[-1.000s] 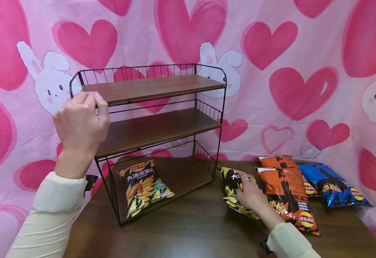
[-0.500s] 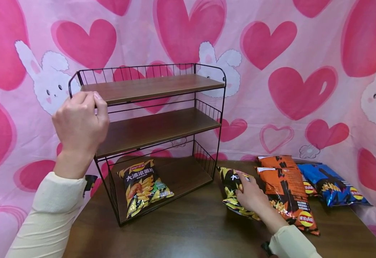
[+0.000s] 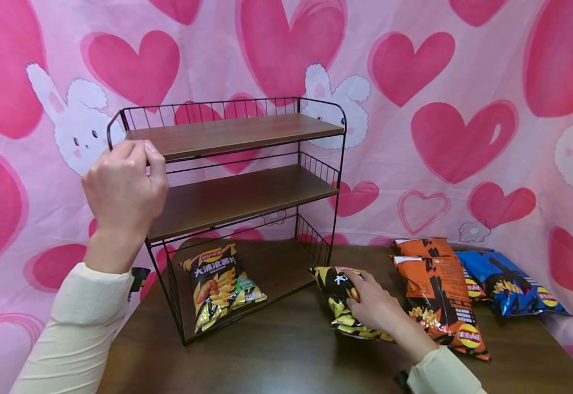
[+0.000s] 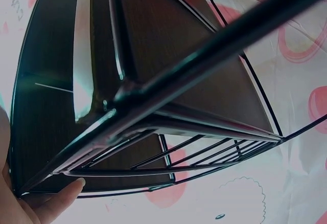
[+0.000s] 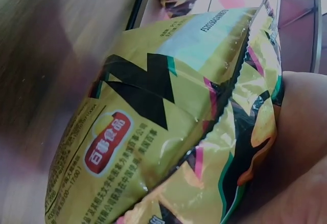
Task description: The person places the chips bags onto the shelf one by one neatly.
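My left hand [image 3: 126, 191] grips the front left of a three-tier wire-and-wood shelf rack [image 3: 242, 134] near its top board. In the left wrist view, the left thumb [image 4: 64, 198] lies by the black wire frame [image 4: 168, 75]. With my right hand [image 3: 377, 303] I hold a black and yellow bag of chips [image 3: 335, 295] just right of the rack's front right corner. The right wrist view shows the bag's gold back [image 5: 153, 132] tilted up, with the hand at its right side. A matching bag of chips [image 3: 220, 284] lies on the rack's bottom board, at the left.
Two orange bags of chips [image 3: 436, 295] overlap on the wooden table [image 3: 276, 355], to the right of my right hand. Beyond them lies a blue bag of chips [image 3: 508, 282]. A pink heart-patterned cloth [image 3: 365, 164] hangs behind the rack.
My right hand has moved left with the black and yellow bag of chips, away from the orange bags and closer to the rack. The left hand stays on the rack.
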`<action>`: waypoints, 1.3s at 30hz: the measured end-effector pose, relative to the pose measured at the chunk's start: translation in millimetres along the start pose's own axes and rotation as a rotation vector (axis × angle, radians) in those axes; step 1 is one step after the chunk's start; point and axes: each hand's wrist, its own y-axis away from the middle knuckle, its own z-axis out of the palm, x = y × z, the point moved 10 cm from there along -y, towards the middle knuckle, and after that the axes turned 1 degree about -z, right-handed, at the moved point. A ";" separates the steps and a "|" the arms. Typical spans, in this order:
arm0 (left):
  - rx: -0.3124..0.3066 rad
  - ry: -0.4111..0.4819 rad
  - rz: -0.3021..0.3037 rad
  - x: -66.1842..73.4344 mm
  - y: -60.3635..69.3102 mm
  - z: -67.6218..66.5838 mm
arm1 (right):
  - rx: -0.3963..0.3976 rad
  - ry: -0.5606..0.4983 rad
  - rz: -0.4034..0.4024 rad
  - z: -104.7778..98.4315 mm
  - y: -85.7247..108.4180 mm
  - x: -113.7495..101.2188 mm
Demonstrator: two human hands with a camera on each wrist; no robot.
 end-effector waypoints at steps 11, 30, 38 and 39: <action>-0.008 0.003 -0.010 -0.1 0.4 0.1 | -0.005 -0.013 -0.103 2.0 -3.9 -37.9; -0.008 -0.007 -0.010 1.1 1.2 0.0 | -0.021 -0.008 -0.151 13.2 -20.1 -73.7; 0.000 -0.006 -0.009 0.9 1.3 -0.9 | 0.021 0.050 -0.173 11.7 -31.3 -78.6; 0.000 -0.007 -0.009 0.9 1.3 -0.8 | 0.028 0.056 -0.169 11.8 -33.6 -77.7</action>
